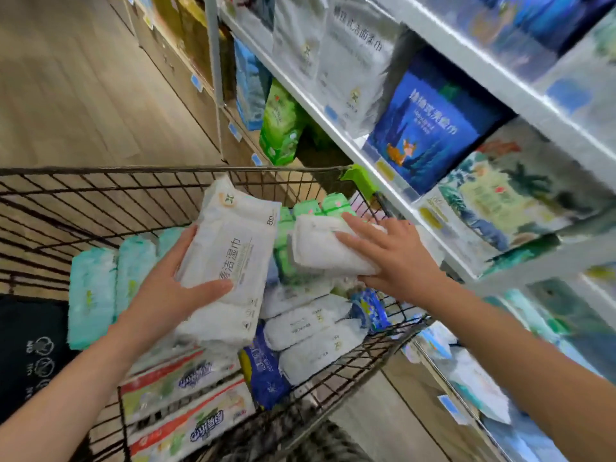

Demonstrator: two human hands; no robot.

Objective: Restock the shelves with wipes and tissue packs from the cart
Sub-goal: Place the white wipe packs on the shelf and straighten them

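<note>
A: Status?
B: Pickup step. Your left grip (173, 281) clasps a white wipes pack (230, 258), held over the cart (100, 181). Your right grip (390, 255) wraps a second white pack (320, 245), just above the pile (310, 331).
A: Next?
B: Likely swing both to the shelf (383, 161) on your right and find the matching row.

Left hand (173, 285): bare, sitting left of centre, slim fingers.
Left forearm (83, 371): bare right down to the lower left corner.
Right hand (396, 258): bare as well, just right of centre.
Right forearm (520, 341): bare, out through the lower right edge.
Black cloth (30, 348): left edge, white printed icons; worn or not, can't tell.
</note>
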